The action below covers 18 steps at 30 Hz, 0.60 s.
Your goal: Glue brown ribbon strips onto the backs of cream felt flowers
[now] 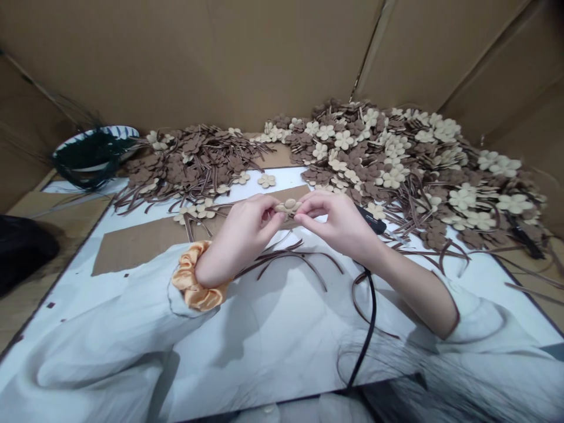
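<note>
My left hand (244, 232) and my right hand (337, 224) meet over the table, pinching a small cream felt flower (288, 207) between their fingertips. The flower's back is hidden by my fingers. Just beyond my right hand lies a black corded tool (372, 218), its tip hidden. A large heap of brown and cream felt flowers with long brown strips (388, 164) spreads across the back of the table. Loose brown strips (286, 261) lie below my hands. An orange satin scrunchie (198, 277) circles my left wrist.
The white-topped table (484, 282) has a brown cardboard sheet (145, 247) under my left hand. Cardboard walls (176, 59) surround it. At back left stands a patterned bowl (94, 147) tangled with dark green strands. A black cable (368, 329) runs toward me.
</note>
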### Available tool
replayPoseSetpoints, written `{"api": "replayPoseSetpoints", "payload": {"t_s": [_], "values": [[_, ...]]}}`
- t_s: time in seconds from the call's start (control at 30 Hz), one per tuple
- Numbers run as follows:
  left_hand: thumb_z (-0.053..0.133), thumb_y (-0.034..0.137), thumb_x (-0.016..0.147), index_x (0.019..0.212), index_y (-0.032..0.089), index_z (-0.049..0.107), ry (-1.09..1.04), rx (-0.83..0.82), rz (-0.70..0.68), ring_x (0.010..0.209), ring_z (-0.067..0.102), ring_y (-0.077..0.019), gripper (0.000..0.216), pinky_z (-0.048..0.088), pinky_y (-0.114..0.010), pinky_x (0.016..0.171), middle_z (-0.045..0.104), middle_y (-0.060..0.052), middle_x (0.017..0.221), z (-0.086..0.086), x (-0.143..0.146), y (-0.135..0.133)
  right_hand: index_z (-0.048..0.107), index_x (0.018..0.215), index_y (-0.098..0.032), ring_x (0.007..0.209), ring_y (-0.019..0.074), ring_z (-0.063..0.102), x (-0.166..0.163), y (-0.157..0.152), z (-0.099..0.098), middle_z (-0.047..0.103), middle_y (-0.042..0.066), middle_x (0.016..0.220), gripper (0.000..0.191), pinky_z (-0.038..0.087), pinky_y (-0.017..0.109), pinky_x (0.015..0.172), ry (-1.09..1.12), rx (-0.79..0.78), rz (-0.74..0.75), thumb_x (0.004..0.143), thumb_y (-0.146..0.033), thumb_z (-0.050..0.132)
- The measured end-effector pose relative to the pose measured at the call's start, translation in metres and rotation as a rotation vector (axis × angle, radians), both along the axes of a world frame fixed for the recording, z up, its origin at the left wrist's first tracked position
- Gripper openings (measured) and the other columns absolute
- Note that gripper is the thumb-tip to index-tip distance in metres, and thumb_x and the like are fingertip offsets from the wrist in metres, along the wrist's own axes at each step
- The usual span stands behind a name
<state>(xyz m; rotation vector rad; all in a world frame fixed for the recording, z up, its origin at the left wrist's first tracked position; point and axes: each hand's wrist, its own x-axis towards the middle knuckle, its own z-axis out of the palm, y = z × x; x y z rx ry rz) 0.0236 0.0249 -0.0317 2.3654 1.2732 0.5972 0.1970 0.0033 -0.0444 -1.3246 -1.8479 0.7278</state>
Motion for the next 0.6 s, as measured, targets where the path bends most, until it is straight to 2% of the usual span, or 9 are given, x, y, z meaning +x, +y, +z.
{"api": "replayPoseSetpoints", "payload": {"t_s": [0.33, 0.6], "values": [[0.046, 0.026, 0.083, 0.075, 0.015, 0.055, 0.027, 0.086, -0.038, 0.065, 0.049, -0.0147, 0.016, 0.034, -0.025, 0.060, 0.055, -0.001, 0.071, -0.0011, -0.0009, -0.0020, 0.065, 0.071, -0.013, 0.075, 0.0160, 0.061, -0.0001, -0.0003, 0.0012, 0.066, 0.007, 0.079, 0.011, 0.050, 0.029, 0.073, -0.007, -0.032, -0.014, 0.076, -0.018, 0.056], [0.049, 0.021, 0.081, 0.072, 0.016, 0.051, 0.025, 0.114, -0.056, 0.067, 0.049, -0.0144, 0.010, 0.036, -0.025, 0.065, 0.053, -0.001, 0.072, -0.0003, 0.0027, -0.0068, 0.065, 0.071, -0.013, 0.071, 0.0165, 0.062, -0.0015, -0.0035, 0.0050, 0.068, 0.005, 0.075, 0.012, 0.050, 0.029, 0.072, -0.010, -0.068, -0.038, 0.075, -0.018, 0.055]]}}
